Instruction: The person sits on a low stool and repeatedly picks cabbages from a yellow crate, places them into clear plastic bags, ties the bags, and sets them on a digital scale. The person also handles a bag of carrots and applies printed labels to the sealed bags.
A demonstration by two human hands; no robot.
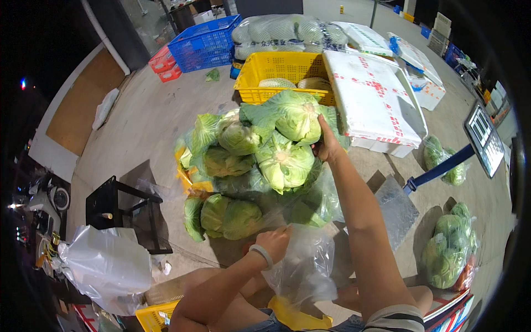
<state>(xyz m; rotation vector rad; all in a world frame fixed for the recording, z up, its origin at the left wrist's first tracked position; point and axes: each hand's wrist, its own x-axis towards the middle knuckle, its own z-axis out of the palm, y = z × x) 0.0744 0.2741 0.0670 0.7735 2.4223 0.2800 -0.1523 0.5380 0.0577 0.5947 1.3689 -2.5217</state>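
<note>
A heap of green cabbages [286,162] lies in front of me, partly over a yellow crate whose edge [182,174] shows at the left. With my right hand [330,145] I grip the right side of the uppermost cabbage [300,118], its pale stem end showing. My left hand [274,242], with a light band on the wrist, is closed on a clear plastic bag [307,261] hanging below the heap. More cabbages [234,218] sit just beyond that hand. Clear film covers part of the heap's lower right.
Behind the heap stand a yellow crate [286,93] and a white foam box [369,95]. A platform scale [392,211] with a raised display [483,137] is at the right, near bagged cabbages [448,249]. At the left are a black stool [120,207] and plastic bags [108,265].
</note>
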